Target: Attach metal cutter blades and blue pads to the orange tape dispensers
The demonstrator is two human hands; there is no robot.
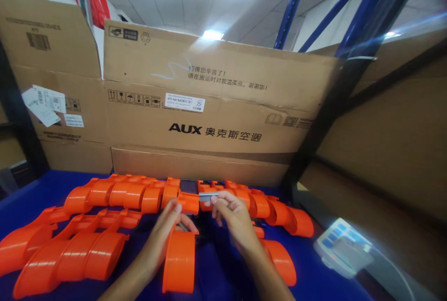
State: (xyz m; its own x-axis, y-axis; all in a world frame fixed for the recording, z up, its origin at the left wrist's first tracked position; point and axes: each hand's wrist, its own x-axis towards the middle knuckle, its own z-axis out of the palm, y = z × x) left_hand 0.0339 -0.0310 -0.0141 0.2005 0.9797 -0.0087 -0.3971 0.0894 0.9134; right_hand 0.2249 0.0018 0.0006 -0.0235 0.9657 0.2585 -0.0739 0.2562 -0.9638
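At the lower middle, my left hand (170, 222) is wrapped round an orange plastic part (179, 261), which has a wide curved band at its lower end and a flatter upper end. My right hand (228, 210) pinches a small grey metal strip (208, 197) between thumb and fingers. The strip's left end is at the right edge of the orange part's upper end; whether it sits inside cannot be made out. Behind the hands, similar orange parts (134, 194) stand in a row on the blue surface (209, 275).
More orange parts lie front left (75, 254) and at right (279, 256). A white device (344, 247) with a cable is at the lower right. A cardboard wall (146, 126) stands behind, with a dark post (314, 119) to the right. A dark square object (189, 186) is at the row's middle.
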